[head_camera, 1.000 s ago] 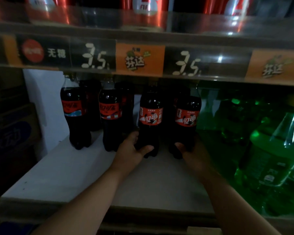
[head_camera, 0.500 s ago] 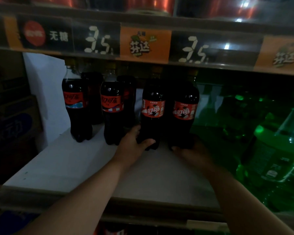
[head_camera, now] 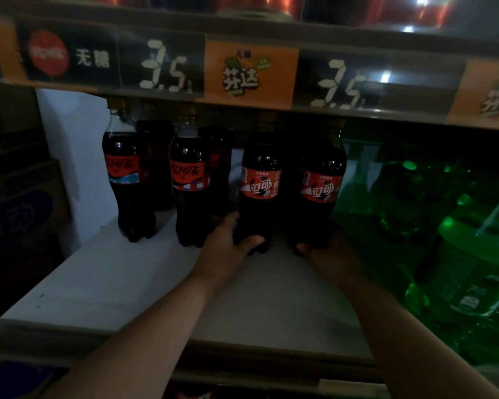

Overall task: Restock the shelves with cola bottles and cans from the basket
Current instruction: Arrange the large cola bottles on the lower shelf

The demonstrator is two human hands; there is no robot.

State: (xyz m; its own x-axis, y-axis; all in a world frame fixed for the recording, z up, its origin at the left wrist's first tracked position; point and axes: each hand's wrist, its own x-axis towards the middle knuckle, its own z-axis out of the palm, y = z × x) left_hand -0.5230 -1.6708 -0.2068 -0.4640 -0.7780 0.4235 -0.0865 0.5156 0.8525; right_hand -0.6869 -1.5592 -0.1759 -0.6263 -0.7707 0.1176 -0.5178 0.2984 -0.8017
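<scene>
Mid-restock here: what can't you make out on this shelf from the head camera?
- Cans on the top shelf: cut off by the frame's upper edge.
- Rear cola bottles: hidden behind the front row, count unclear.
- Right hand: fingers lost in darkness behind its bottle.
- Basket: out of view.

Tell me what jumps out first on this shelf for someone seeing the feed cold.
Two hands, left hand and right hand, each grip the base of a cola bottle, left bottle and right bottle, standing mid-shelf. Above runs a price strip with an orange tag between "3.5" prices. Green bottles glow at the right; the white shelf in front lies bare.
</scene>
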